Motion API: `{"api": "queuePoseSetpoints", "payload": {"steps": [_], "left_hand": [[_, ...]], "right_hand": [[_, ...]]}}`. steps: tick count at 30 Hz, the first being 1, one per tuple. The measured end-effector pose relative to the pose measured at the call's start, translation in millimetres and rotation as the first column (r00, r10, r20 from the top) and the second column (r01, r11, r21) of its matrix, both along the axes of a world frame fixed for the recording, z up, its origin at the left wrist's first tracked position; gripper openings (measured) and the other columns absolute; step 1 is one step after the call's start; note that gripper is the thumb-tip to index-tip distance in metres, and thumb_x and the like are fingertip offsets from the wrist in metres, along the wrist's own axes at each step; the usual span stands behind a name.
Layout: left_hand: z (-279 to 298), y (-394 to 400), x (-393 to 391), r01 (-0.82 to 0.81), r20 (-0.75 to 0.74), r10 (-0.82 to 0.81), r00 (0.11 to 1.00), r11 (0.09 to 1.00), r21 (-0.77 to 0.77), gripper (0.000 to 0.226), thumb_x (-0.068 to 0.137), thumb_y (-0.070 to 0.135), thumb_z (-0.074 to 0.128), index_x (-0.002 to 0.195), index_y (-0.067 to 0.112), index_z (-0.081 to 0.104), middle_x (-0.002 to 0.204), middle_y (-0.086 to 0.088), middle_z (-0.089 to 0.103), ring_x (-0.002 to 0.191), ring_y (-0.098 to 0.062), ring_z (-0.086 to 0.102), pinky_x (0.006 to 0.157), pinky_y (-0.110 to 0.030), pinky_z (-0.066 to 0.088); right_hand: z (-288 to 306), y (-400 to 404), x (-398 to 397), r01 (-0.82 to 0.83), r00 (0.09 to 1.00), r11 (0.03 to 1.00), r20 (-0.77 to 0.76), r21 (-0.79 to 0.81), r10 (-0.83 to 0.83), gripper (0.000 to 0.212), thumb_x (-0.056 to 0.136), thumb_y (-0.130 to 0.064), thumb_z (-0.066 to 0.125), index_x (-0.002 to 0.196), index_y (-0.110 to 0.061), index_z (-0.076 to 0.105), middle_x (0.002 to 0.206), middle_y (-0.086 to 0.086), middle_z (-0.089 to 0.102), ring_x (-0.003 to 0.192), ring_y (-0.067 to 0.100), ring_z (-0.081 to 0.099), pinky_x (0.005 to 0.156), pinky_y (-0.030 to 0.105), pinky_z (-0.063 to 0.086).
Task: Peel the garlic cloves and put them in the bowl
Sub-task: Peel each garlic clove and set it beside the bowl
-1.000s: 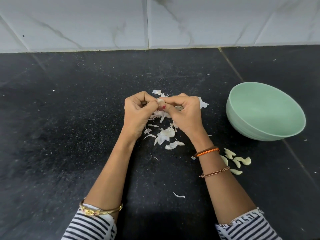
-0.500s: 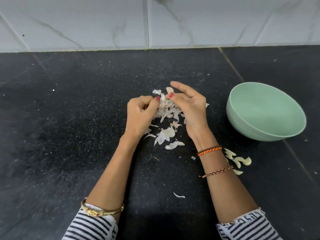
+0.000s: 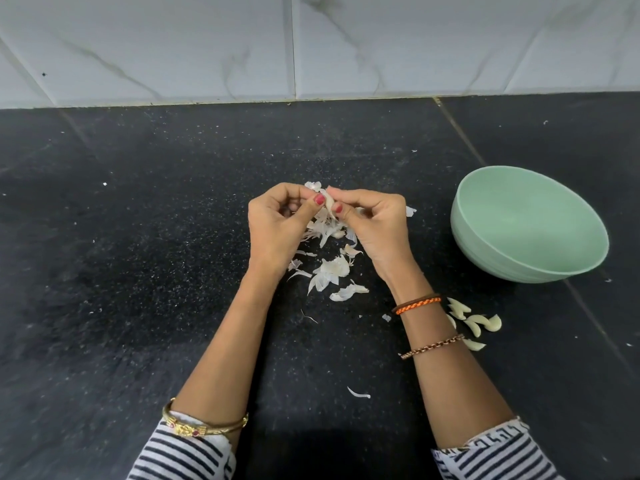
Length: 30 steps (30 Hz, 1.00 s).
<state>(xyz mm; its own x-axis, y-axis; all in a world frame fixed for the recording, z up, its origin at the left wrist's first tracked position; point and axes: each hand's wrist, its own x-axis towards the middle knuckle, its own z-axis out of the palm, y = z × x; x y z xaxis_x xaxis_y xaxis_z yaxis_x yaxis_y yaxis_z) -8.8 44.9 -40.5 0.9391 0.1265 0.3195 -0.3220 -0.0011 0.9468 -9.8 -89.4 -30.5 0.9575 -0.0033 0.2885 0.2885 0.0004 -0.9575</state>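
Head view of a dark speckled countertop (image 3: 138, 271) against a white tiled wall (image 3: 173, 46). The left hand (image 3: 277, 230) and right hand (image 3: 377, 230) meet above a pile of papery garlic skins (image 3: 329, 268); both have curled fingers and together pinch a single pale garlic clove (image 3: 329, 203) between thumbs and fingertips, the clove held just above the skins. A pale green bowl (image 3: 491, 247) stands to the right, well apart from the hands, with nothing visible inside. Several peeled cloves (image 3: 479, 322) lie on the counter beside the right wrist, near the bowl's front. A stray skin (image 3: 358, 393) lies between the forearms.
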Motion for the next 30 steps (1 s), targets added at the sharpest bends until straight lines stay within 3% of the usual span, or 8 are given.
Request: {"api": "queuePoseSetpoints", "payload": {"steps": [3,7,9,11,13,20,24,30], "left_hand": [[1.6,1.2,-0.1,0.017,0.013,-0.017,1.000,1.000,0.002,0.010,0.079,0.010,0.068,0.076,0.020,0.066,0.068,0.011,0.065,0.066,-0.018,0.054,0.065,-0.029,0.048],[3.8,-2.6,-1.1,0.049,0.002,-0.049,0.999,0.998,-0.049,0.016,0.086,0.001,0.061,0.080,0.016,0.063,0.069,0.014,0.067,0.067,-0.002,0.059,0.067,-0.017,0.050],[2.8,-2.9,-1.6,0.031,-0.002,-0.031,1.000,0.998,-0.053,0.015,0.087,0.004,0.061,0.081,0.017,0.063,0.070,0.013,0.066,0.068,-0.006,0.058,0.067,-0.019,0.050],[1.1,-1.5,-0.8,0.016,0.003,-0.016,1.000,0.999,-0.031,0.012,0.086,0.011,0.062,0.079,0.020,0.063,0.071,0.010,0.064,0.069,-0.015,0.055,0.067,-0.024,0.049],[0.1,-0.1,0.2,0.014,0.009,-0.014,1.000,1.000,-0.007,0.008,0.082,0.016,0.063,0.077,0.022,0.064,0.071,0.009,0.063,0.070,-0.020,0.053,0.066,-0.027,0.048],[0.4,2.2,0.2,0.012,0.049,-0.016,0.999,0.997,0.081,0.015,0.081,0.009,0.065,0.077,0.023,0.063,0.068,0.013,0.064,0.062,-0.004,0.051,0.061,-0.018,0.045],[1.2,1.5,0.2,0.024,0.071,-0.038,0.997,0.982,0.190,0.011,0.081,0.017,0.060,0.075,0.026,0.058,0.069,-0.001,0.054,0.061,-0.013,0.041,0.057,-0.022,0.037],[1.1,-0.5,0.0,0.070,0.065,-0.086,0.994,0.974,0.214,0.012,0.085,0.017,0.054,0.077,0.025,0.053,0.072,0.008,0.051,0.065,-0.012,0.044,0.061,-0.023,0.040]], "right_hand": [[0.7,3.0,-0.3,0.001,1.000,1.000,-0.007,0.006,-0.001,0.026,0.078,0.009,0.065,0.103,0.003,0.064,0.089,0.003,0.069,0.082,0.004,0.067,0.072,0.016,0.052],[4.8,6.0,-2.1,-0.020,0.999,0.999,-0.043,0.036,0.021,0.022,0.083,0.003,0.063,0.104,-0.004,0.066,0.094,0.000,0.070,0.088,0.014,0.067,0.074,0.024,0.055],[7.7,6.5,-3.6,-0.027,0.997,0.997,-0.072,0.074,0.032,0.019,0.086,0.000,0.060,0.103,-0.006,0.067,0.088,-0.002,0.072,0.085,0.014,0.068,0.071,0.024,0.054],[8.7,7.4,-4.2,-0.031,0.997,0.995,-0.073,0.095,0.038,0.017,0.086,-0.003,0.060,0.101,-0.005,0.068,0.082,-0.004,0.072,0.082,0.007,0.067,0.070,0.016,0.050],[7.3,8.6,-4.2,-0.029,0.997,0.997,-0.064,0.077,0.034,0.019,0.083,-0.002,0.065,0.101,-0.002,0.067,0.087,0.001,0.070,0.083,0.009,0.066,0.072,0.016,0.051],[3.0,5.4,-1.2,-0.021,0.995,1.000,-0.097,0.004,0.021,0.016,0.077,0.000,0.070,0.085,-0.014,0.069,0.080,-0.004,0.068,0.076,0.004,0.066,0.070,0.017,0.053],[0.5,5.8,-1.0,-0.024,0.996,1.000,-0.086,0.004,0.024,0.018,0.076,0.005,0.069,0.087,-0.010,0.069,0.077,-0.003,0.068,0.073,0.003,0.066,0.067,0.017,0.053],[2.1,4.3,-1.8,-0.042,0.994,0.999,-0.095,0.030,0.045,0.020,0.075,0.008,0.069,0.080,-0.012,0.069,0.068,-0.011,0.068,0.068,0.002,0.066,0.061,0.015,0.051]]}}
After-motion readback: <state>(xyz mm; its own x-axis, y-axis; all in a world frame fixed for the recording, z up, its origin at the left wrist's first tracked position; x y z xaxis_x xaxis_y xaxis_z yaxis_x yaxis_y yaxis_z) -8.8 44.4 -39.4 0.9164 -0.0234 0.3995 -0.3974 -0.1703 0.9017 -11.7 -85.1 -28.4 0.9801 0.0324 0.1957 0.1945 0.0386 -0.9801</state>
